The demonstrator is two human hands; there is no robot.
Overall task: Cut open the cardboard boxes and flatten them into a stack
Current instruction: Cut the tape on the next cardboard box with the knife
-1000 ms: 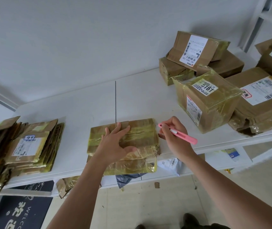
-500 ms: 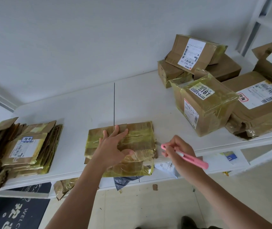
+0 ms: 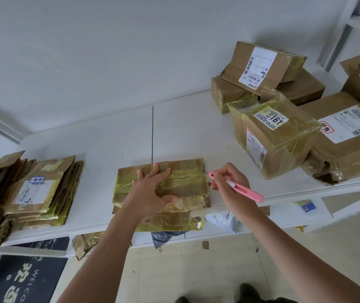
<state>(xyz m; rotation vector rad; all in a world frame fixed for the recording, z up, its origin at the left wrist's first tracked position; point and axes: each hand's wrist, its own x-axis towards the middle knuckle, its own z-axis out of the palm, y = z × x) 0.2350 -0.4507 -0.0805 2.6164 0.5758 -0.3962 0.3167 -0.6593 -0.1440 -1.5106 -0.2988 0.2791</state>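
A small cardboard box point(image 3: 187, 182) wrapped in yellowish tape lies at the front edge of the white table point(image 3: 113, 145). My left hand point(image 3: 150, 193) presses flat on its top, fingers spread. My right hand point(image 3: 229, 182) grips a pink box cutter point(image 3: 238, 186) like a pen, its tip at the box's right edge. To the left sits a stack of flattened boxes point(image 3: 37, 193). At the right stand several uncut boxes, the nearest point(image 3: 277, 136) bearing a label reading 5161.
A larger box point(image 3: 349, 141) with a shipping label lies at the far right, with more boxes point(image 3: 260, 68) piled behind against the wall. Cardboard scraps and plastic bags lie on the floor under the table. A dark welcome mat point(image 3: 21, 281) is at lower left.
My right hand with the cutter dropped toward the table's front edge half a second ago and is now back up at the box's right edge. My left hand stayed on the box.
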